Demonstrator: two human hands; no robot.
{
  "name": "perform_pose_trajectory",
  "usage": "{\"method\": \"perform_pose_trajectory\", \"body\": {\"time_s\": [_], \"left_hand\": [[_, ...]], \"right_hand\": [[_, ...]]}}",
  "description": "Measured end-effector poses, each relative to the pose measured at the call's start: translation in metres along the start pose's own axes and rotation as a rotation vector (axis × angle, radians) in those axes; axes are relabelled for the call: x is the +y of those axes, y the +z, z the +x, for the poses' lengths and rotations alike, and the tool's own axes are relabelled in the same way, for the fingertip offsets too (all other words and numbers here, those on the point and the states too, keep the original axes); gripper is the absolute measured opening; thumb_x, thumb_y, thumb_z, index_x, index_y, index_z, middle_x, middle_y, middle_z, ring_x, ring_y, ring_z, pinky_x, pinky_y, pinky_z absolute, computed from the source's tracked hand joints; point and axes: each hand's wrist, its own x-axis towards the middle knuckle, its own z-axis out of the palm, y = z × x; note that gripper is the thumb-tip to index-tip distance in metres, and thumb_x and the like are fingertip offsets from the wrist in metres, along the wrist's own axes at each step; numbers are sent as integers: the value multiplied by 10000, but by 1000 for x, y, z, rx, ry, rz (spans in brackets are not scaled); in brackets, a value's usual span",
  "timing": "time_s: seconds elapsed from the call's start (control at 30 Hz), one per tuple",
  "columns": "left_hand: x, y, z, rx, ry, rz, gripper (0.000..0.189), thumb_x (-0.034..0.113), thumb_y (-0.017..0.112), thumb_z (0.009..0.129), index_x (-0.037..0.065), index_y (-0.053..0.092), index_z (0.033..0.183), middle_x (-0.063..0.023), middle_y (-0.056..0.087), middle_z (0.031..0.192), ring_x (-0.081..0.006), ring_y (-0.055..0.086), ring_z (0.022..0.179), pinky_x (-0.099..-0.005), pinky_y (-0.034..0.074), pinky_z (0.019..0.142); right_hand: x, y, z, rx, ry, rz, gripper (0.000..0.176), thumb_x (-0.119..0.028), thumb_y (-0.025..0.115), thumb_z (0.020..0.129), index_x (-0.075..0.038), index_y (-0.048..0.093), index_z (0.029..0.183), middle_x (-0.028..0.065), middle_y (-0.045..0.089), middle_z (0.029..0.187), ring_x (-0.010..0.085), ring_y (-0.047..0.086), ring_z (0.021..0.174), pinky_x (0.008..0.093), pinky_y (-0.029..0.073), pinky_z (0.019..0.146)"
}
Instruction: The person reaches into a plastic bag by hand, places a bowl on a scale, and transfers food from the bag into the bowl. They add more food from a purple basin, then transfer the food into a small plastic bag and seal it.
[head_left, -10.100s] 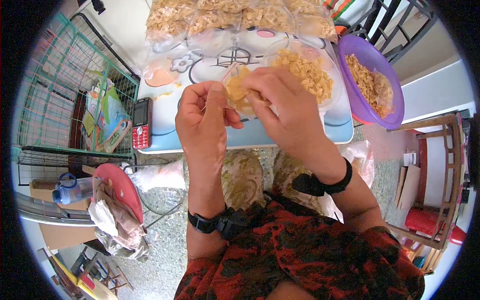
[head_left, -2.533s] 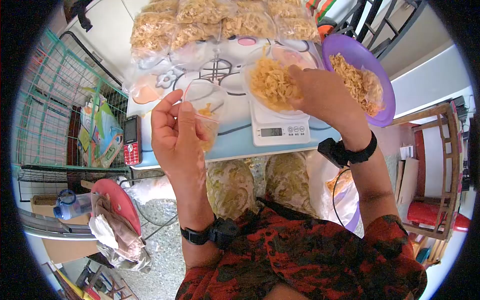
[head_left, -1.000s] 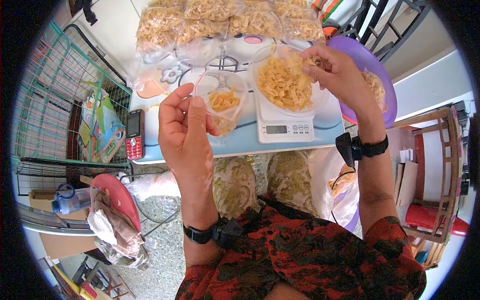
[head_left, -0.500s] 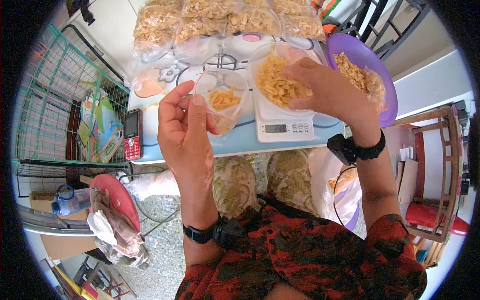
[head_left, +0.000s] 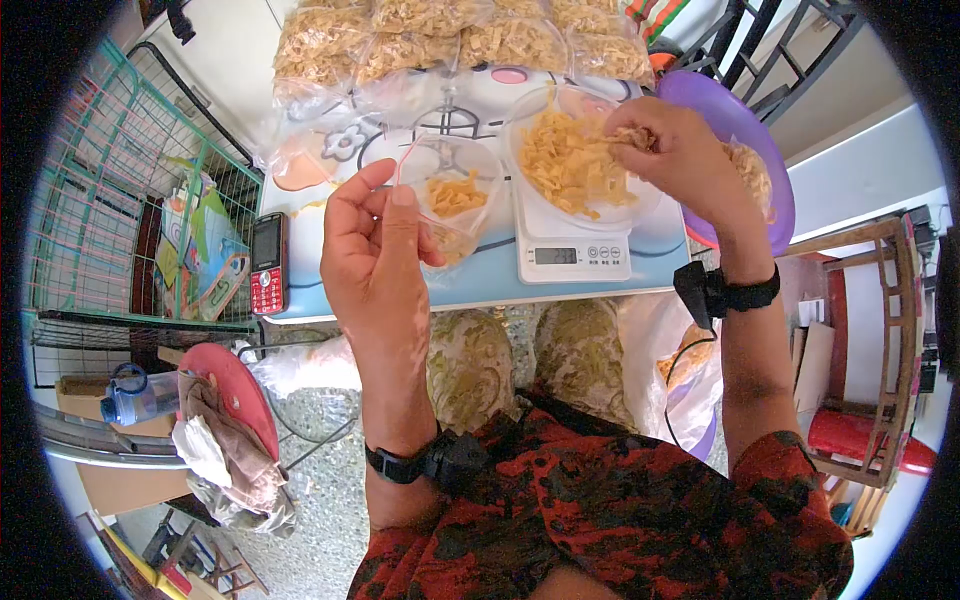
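Observation:
My left hand (head_left: 372, 240) pinches the rim of a clear plastic bag (head_left: 482, 165) and keeps its mouth spread. A small heap of yellow chip strips (head_left: 455, 196) lies inside the bag. Closed on a small bunch of brownish chip strips (head_left: 628, 137), my right hand (head_left: 685, 160) is over the right side of a clear bowl (head_left: 648, 208). Yellow chip strips (head_left: 570, 165) fill much of that bowl, which rests on a white digital scale (head_left: 535, 258). The display digits are too blurred to read surely.
Several packed bags of chips (head_left: 420, 45) line the back of the table. A purple basin (head_left: 780, 160) with browner chips is at the right. A red-and-black phone (head_left: 268, 265) lies by the left edge, next to a green wire cage (head_left: 100, 200).
My right hand has lifted a little and moved right from the yellow strips, and brownish strips now show in its fingers. My left hand still holds the bag, nearly unmoved.

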Motion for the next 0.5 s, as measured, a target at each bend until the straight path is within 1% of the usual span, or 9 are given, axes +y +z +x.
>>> {"method": "perform_pose_trajectory", "body": {"time_s": [0.1, 0.2, 0.3, 0.4, 0.5], "left_hand": [[1, -1, 0, -4, -2, -3, 262, 127, 596, 939, 3, 555, 1166, -7, 535, 735, -71, 479, 576, -208, 414, 523], [0, -1, 1, -13, -4, 4, 272, 136, 600, 938, 3, 553, 1170, -4, 530, 731, -68, 474, 575, -208, 412, 520], [1, -1, 1, -20, -6, 13, 276, 141, 599, 938, 3, 551, 1172, -1, 527, 728, -66, 471, 574, -207, 409, 516], [1, -1, 0, -23, -11, 17, 278, 141, 599, 938, 2, 550, 1173, 0, 526, 725, -66, 472, 573, -207, 405, 513], [1, 0, 0, -19, -17, 22, 280, 139, 601, 936, -1, 550, 1173, 1, 526, 722, -66, 473, 571, -207, 402, 511]], "right_hand": [[-3, -6, -2, 24, 253, 339, 228, -204, 665, 862, -32, 637, 1009, 71, 637, 752, 165, 647, 681, 288, 533, 659], [11, -3, -1, 80, 210, 454, 189, -210, 658, 887, -51, 634, 988, 10, 611, 735, 87, 617, 653, 250, 519, 588], [14, -2, -2, 81, 198, 512, 164, -201, 639, 907, -64, 629, 996, 0, 621, 767, 86, 618, 664, 244, 510, 586], [15, 7, -1, 185, 154, 639, 153, -194, 619, 928, -64, 612, 1007, 5, 632, 813, 90, 639, 692, 223, 497, 602], [18, 1, -2, 131, 207, 617, 149, -194, 610, 939, -69, 599, 1019, 2, 637, 861, 99, 664, 734, 210, 493, 633]]}}
